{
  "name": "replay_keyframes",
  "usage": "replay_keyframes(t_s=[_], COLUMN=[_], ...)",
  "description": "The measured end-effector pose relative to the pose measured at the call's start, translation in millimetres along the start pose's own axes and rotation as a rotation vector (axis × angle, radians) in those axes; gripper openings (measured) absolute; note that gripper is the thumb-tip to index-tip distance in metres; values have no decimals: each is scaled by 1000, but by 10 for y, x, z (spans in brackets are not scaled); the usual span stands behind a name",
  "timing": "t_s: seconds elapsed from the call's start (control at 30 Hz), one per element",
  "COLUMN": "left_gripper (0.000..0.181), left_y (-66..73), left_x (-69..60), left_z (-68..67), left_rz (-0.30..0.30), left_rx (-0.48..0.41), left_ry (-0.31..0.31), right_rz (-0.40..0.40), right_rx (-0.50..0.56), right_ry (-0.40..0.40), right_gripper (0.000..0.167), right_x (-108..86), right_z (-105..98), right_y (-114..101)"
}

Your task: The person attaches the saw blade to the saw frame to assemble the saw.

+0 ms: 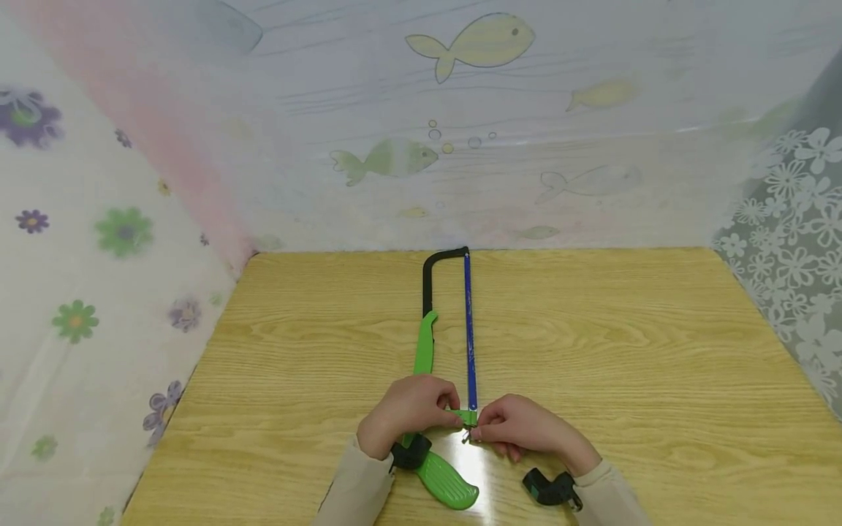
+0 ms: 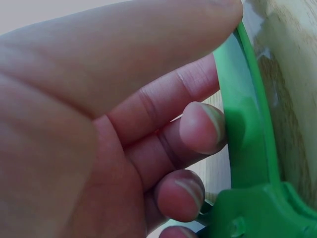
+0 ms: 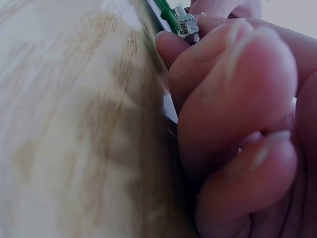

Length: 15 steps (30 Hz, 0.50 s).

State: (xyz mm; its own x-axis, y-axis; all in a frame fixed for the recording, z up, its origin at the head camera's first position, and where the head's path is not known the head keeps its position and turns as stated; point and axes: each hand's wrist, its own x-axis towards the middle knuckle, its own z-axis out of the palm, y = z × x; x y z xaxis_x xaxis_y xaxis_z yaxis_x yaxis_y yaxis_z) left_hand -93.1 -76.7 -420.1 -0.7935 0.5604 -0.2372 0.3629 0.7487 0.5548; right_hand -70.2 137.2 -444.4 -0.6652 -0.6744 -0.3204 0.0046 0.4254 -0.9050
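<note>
Wood-grained surface (image 1: 618,329) before a fish-printed backdrop (image 1: 309,139), with a hacksaw (image 1: 424,349) running from the centre of the frame to the lower centre.

At the far left, a flower-printed sheet (image 1: 99,277) borders the surface; at lower centre-left, a black device (image 1: 411,453) sits at the wrist of the left hand (image 1: 411,408), which pinches the saw's green bracket (image 1: 464,417) between thumb and finger. Beneath that wrist passes the frame, its ribbed green handle (image 1: 452,486) at bottom centre and its black bar (image 1: 427,288) bending over at mid-frame to meet the blue blade (image 1: 470,329). Just below the bracket is a small metal fastener (image 1: 466,436), grasped by the fingertips of the right hand (image 1: 529,425), whose other fingers curl loosely. Another black device (image 1: 549,488) is by the right sleeve (image 1: 608,497), lower right of centre; white flowers pattern a grey sheet (image 1: 799,256) at the far right.
</note>
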Motion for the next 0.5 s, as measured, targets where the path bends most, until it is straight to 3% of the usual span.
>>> replay_keyframes(t_s=[0.5], left_gripper=[13], left_y=[17], left_x=[-2], left_z=[-17], left_rz=[-7], left_rx=[-2], left_ry=[0], right_rz=[27], right_rx=[37], right_ry=[23], right_gripper=[26], right_x=[4], right_z=[4], right_y=[2])
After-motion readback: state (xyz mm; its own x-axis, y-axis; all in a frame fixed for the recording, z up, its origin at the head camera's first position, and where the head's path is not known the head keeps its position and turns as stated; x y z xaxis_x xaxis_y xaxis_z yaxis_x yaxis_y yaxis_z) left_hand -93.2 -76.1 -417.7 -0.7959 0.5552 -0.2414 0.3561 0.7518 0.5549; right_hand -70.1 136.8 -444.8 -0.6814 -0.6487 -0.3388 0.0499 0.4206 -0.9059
